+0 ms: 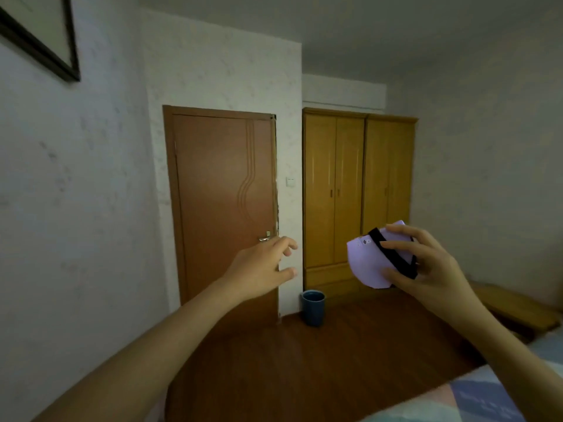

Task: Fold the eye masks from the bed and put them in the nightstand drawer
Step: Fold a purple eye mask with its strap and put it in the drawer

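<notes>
Lavender eye mask (370, 263), folded to a rounded half with a black strap (393, 254) slanting across it, sits up in the air in my right hand (426, 266); its fingers (396, 245) curl over the strap and the thumb pinches from below. My left hand (262, 263) reaches forward beside it, apart from the mask, fingers loosely spread and holding nothing. Behind them I see a brown door (222, 202), a yellow wardrobe (356, 190), a blue bin (313, 307) on the wooden floor (304, 360), and the bed's patterned cover (502, 397) at lower right.
</notes>
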A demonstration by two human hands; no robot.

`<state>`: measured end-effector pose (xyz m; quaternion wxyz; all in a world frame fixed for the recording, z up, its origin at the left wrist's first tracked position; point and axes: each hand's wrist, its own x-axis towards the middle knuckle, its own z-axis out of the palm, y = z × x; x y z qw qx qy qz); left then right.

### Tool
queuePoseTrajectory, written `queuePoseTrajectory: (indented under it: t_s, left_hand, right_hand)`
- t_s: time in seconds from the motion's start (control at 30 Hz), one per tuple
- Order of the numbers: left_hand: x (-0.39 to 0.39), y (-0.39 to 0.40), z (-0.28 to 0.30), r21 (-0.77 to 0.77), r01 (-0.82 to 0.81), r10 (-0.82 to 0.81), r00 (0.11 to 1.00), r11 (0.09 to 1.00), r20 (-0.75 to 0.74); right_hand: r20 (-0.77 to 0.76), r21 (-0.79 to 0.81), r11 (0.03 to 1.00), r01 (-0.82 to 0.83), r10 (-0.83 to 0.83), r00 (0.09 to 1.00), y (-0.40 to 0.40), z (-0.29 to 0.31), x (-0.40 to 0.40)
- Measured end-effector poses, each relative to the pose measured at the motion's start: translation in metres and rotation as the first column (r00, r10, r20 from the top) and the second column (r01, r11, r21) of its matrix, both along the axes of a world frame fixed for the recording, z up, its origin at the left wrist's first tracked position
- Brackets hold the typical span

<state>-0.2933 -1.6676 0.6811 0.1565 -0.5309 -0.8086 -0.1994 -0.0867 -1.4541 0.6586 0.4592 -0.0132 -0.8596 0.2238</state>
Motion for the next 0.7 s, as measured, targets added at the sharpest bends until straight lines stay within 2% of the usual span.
queuePoseTrajectory:
  t_s: [0.23,0.53,0.7]
  left_hand:
    - [-0.135,-0.014,-0.008,0.058,-0.102,0.106,0.992,0.993,-0.074]
    - [-0.322,0.039,0.009,0.046,-0.192,0.197,0.96,0.98,-0.198]
    - [-0.419,0.057,0.019,0.057,-0.22,0.227,0.948,0.974,-0.223]
  right_hand:
    - [0.07,0.022,0.995,-0.097,0.095,0.993,0.009,0.002,-0.161]
    - [0.066,0.027,0.978,-0.205,0.203,0.977,0.058,0.017,-0.397]
    - [0.069,0.029,0.966,-0.256,0.254,0.965,0.088,0.022,-0.5]
